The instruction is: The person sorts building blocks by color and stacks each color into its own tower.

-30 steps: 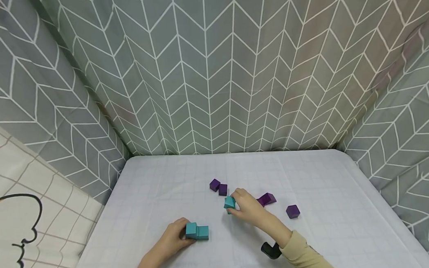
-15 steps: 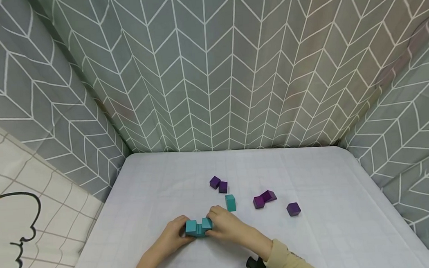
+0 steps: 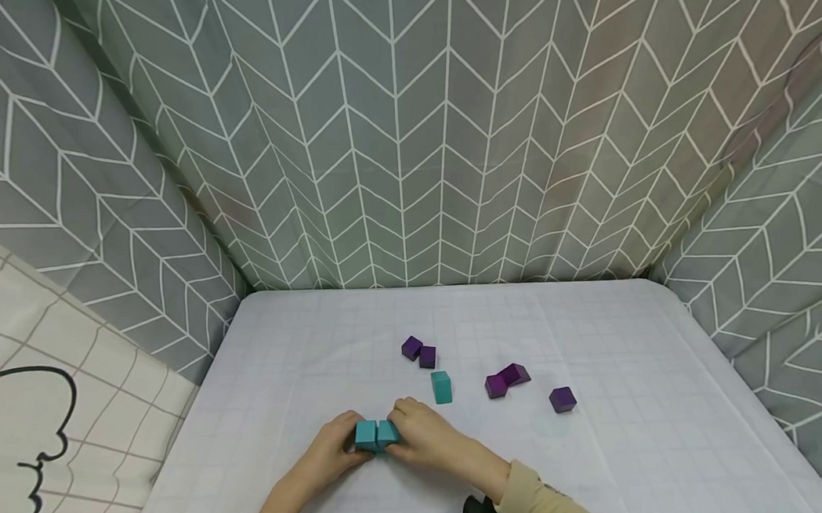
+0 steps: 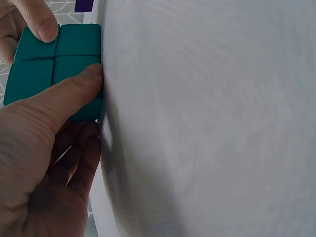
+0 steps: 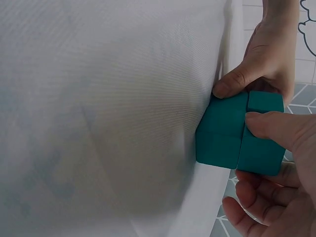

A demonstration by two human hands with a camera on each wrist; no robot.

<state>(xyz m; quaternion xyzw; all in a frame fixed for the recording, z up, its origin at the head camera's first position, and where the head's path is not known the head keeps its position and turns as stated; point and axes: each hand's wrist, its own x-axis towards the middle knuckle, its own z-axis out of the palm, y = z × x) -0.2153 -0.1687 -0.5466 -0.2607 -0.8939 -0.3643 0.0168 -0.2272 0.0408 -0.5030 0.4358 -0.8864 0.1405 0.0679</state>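
Shifted left since the earlier frame, the teal slope-sided block, pinched in your right hand, sits just beside the teal square-topped stack that your left hand grips (over the white cloth-covered table): press evenly, faces flush.

We find the head view evenly lit, its patterned curtain stretched toward the edges; both wrist views look dimmer, soft shadows greying the white cloth.

A white-covered table bears five purple blocks from far middle to right, one teal block centrally, and stacked teal blocks nearer left.
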